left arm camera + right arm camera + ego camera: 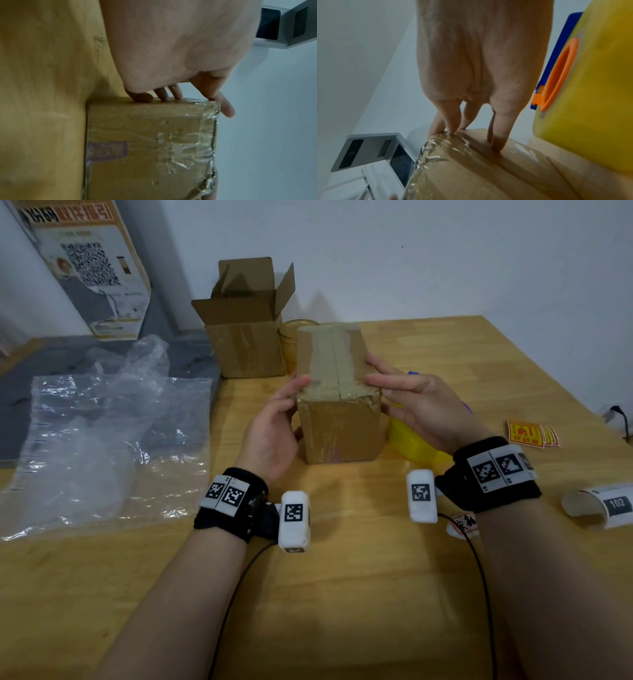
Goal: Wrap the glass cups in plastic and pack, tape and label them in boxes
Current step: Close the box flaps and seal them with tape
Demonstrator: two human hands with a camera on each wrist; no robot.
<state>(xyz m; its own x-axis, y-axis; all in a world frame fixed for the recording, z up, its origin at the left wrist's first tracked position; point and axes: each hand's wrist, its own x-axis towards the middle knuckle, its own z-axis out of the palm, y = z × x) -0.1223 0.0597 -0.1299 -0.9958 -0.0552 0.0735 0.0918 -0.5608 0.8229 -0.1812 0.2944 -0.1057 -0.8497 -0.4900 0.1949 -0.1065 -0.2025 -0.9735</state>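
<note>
The sealed brown cardboard box [337,392], its top seam covered with clear glossy tape, stands upright on the light wooden worktop [342,594] at the centre of the head view. The left hand [274,429] rests against the box's left face, fingers straight and slightly spread, thumb at the top edge. The right hand [414,402] presses the box's right face, fingers extended with their tips on the taped upper edge; in the right wrist view the fingertips [498,146] touch the cardboard directly. Neither hand curls around the box.

Behind the box, an amber glass cup [291,337] stands beside an open brown cardboard box [245,337] with raised flaps. A crumpled clear plastic sheet [109,433] lies at the left of the frame. A yellow plastic tape dispenser [411,440] sits just right of the sealed box, under the right hand. Red-and-yellow stickers [529,433] and a white label roll [599,506] lie at the right edge.
</note>
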